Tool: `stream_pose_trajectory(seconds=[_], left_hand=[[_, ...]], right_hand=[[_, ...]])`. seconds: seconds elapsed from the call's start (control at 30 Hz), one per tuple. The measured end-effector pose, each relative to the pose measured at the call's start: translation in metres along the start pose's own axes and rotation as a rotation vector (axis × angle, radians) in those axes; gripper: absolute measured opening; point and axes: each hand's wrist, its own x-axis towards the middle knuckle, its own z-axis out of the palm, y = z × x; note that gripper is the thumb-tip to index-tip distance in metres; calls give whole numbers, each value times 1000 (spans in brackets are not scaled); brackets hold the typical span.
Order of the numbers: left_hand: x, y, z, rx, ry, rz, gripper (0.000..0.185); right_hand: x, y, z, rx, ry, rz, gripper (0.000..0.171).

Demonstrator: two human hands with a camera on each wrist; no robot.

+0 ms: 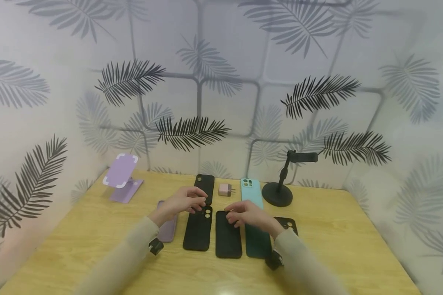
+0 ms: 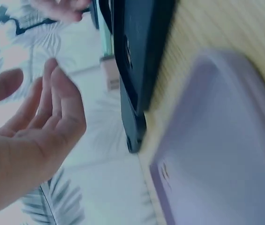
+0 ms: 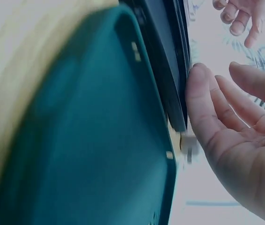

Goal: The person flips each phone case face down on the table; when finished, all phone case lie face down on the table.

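Several phone cases lie on the table. My left hand (image 1: 184, 200) hovers over a black phone case with camera holes (image 1: 198, 233), its fingers loosely bent and holding nothing. Another black phone case (image 1: 208, 186) lies behind it, and a purple phone case (image 1: 168, 230) lies partly under the left wrist. My right hand (image 1: 249, 215) is over the top end of a plain black phone case (image 1: 229, 241), fingers relaxed; in the right wrist view its fingertips (image 3: 199, 75) are at that case's edge, and contact is unclear. A dark teal phone case (image 3: 94, 140) lies beneath this hand.
A light blue phone case (image 1: 252, 192) and a pink charger plug (image 1: 225, 189) lie farther back. A black stand (image 1: 277, 194) is at the back right, a purple stand (image 1: 121, 171) at the back left. Another black case (image 1: 290, 225) is partly behind the right forearm.
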Motion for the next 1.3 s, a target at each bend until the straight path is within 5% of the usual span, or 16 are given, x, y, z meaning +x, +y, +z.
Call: stream_pose_trajectory(seconds=[0.67, 0.93, 1.3], left_hand=[[-56, -46, -81, 112, -14, 3, 47], [-79, -50, -89, 219, 77, -89, 51], [-81, -51, -86, 107, 69, -201, 66]], right_hand=[[37, -34, 83, 1, -76, -73, 26], [50, -49, 112, 12, -221, -56, 32], [57, -57, 125, 53, -204, -24, 30]])
